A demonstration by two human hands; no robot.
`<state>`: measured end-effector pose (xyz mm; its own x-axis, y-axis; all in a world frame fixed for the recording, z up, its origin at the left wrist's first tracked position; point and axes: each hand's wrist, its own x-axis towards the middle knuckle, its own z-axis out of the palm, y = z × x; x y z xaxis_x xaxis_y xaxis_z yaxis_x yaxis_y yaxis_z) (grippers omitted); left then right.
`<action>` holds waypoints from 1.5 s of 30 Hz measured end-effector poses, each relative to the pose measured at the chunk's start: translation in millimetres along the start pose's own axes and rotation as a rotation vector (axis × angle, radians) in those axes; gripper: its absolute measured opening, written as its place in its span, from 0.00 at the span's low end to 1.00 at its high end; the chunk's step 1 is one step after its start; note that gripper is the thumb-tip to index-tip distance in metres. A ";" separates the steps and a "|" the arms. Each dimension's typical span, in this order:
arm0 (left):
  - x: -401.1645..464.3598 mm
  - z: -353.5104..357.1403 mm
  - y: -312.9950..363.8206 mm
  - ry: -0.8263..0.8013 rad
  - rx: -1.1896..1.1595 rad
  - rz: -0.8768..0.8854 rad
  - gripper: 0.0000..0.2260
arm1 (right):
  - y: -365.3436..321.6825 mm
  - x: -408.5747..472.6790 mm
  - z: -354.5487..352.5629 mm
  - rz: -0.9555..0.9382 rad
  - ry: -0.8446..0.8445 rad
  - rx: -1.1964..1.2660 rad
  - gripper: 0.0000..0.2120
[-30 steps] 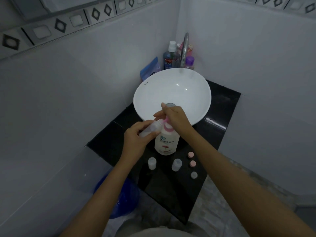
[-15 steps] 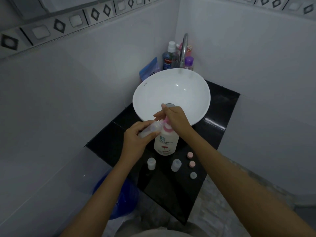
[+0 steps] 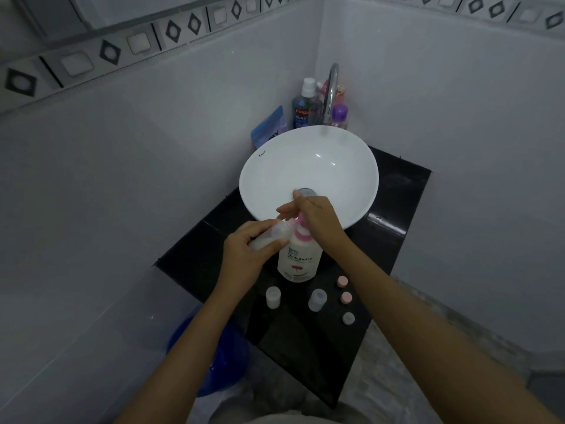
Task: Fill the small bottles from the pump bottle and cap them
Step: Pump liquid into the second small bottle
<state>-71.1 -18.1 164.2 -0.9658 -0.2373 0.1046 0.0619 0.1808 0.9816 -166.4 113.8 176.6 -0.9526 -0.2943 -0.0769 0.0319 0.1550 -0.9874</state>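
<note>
A white pump bottle (image 3: 299, 262) with a pink pump stands on the black counter (image 3: 385, 240) in front of the basin. My right hand (image 3: 315, 215) rests on top of its pump head. My left hand (image 3: 250, 250) holds a small clear bottle (image 3: 276, 232) tilted, its mouth at the pump's nozzle. Two more small clear bottles (image 3: 272, 296) (image 3: 317, 299) stand uncapped nearer to me. Two pink caps (image 3: 342, 281) (image 3: 346, 297) and one grey cap (image 3: 348, 318) lie to their right.
A white round basin (image 3: 308, 169) fills the back of the counter, with a chrome tap (image 3: 331, 87) behind it. Mouthwash (image 3: 302, 108), a purple bottle (image 3: 339, 116) and a blue pouch (image 3: 269, 127) stand in the corner. A blue bucket (image 3: 214, 359) sits on the floor below left.
</note>
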 end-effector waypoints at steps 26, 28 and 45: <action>-2.3 4.6 -4.3 0.009 0.034 -0.032 0.17 | 18.9 3.2 5.4 0.027 0.037 -0.115 0.21; -3.1 3.9 -3.5 0.003 0.030 -0.024 0.17 | 13.4 5.2 0.9 0.020 -0.004 -0.153 0.21; -0.9 3.0 2.7 0.010 0.005 -0.013 0.18 | 7.3 6.3 -1.9 0.009 -0.039 -0.125 0.20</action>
<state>-70.8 -14.5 166.2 -0.9640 -0.2488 0.0936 0.0483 0.1822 0.9821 -172.7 114.9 169.2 -0.9399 -0.3284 -0.0932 -0.0003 0.2738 -0.9618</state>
